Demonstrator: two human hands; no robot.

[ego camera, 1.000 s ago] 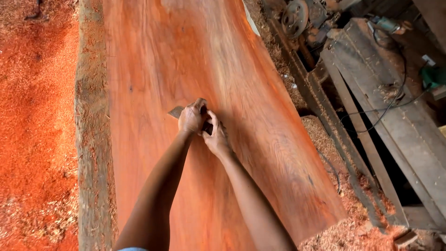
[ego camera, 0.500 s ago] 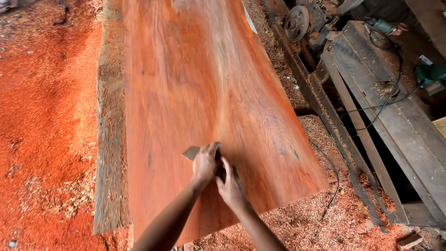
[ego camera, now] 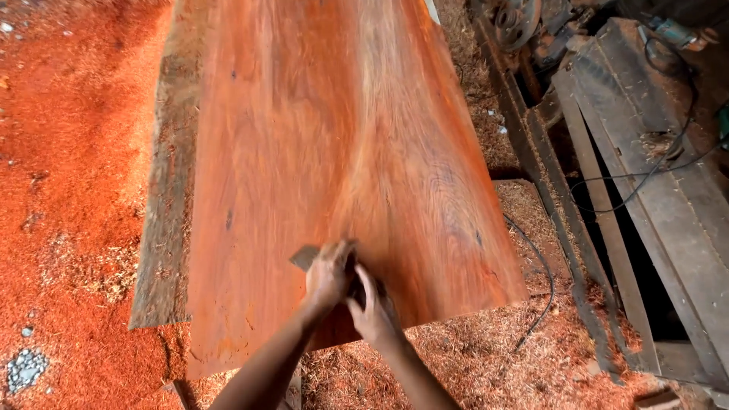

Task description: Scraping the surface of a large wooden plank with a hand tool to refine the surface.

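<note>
Pressing a small sanding pad (ego camera: 306, 257) near the slab's (ego camera: 334, 152) close end, left hand (ego camera: 328, 277) and right hand (ego camera: 373, 307) clench it together; most of the reddish face already looks smooth.

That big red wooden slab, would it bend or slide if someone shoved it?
The slab looks thick, wide and long, so probably stiff and heavy. Both hands press a small flat tool on it, so a casual shove likely wouldn't shift it.
</note>
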